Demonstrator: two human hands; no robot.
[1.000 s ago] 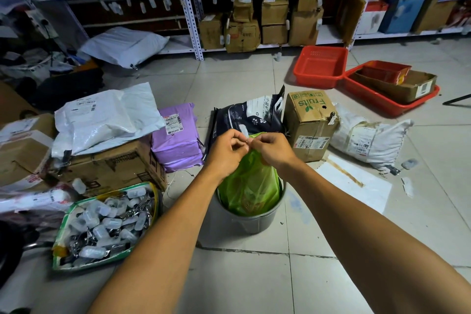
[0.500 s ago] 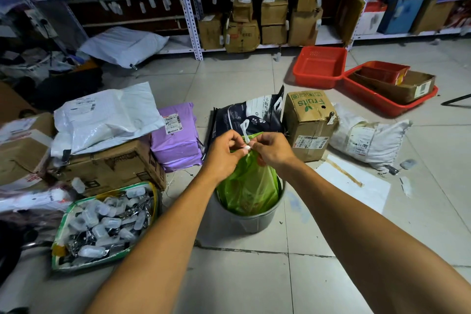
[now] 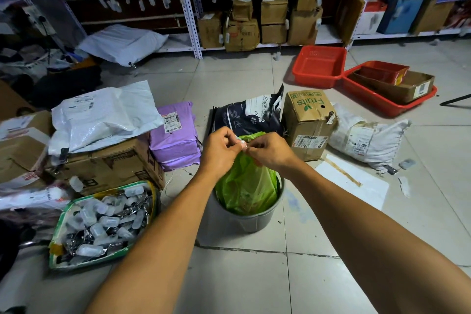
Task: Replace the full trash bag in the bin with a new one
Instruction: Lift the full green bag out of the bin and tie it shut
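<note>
Change: my hands sit where they did half a second ago, joined over the bag's neck; the white strip that stuck up between my fingertips then now lies flatter, tucked between the knuckles. Bag and bin have not shifted.
Tray [image 3: 59, 222]: far left, shallow, green-edged, heaped with small clear plastic tags and metal clips.
Brown carton [image 3: 107, 168]: behind the tray, scuffed corrugated card, with a crinkled white poly mailer [image 3: 102, 115] on top.
Purple parcels [image 3: 175, 135]: soft, glossy mailers stacked beside the carton.
Left hand [image 3: 220, 146]: fingers curled, pinching the gathered top of the bag and the white strip.
Trash bag [image 3: 247, 186]: thin, translucent green film, wrinkled, its neck bunched to a point; it sits in the bin, bulging above the rim.
Bin [image 3: 244, 222]: round, grey, smooth plastic, on the tiled floor between my forearms.
Right hand [image 3: 270, 151]: fingers curled, pinching the same bunched neck, knuckles touching my left hand.
Dark pouch [image 3: 249, 115]: glossy, paw prints, just behind the bin.
Fruits box [image 3: 308, 122]: taped card, dented.
Red baskets [image 3: 319, 66]: rigid perforated plastic, far right.
</note>
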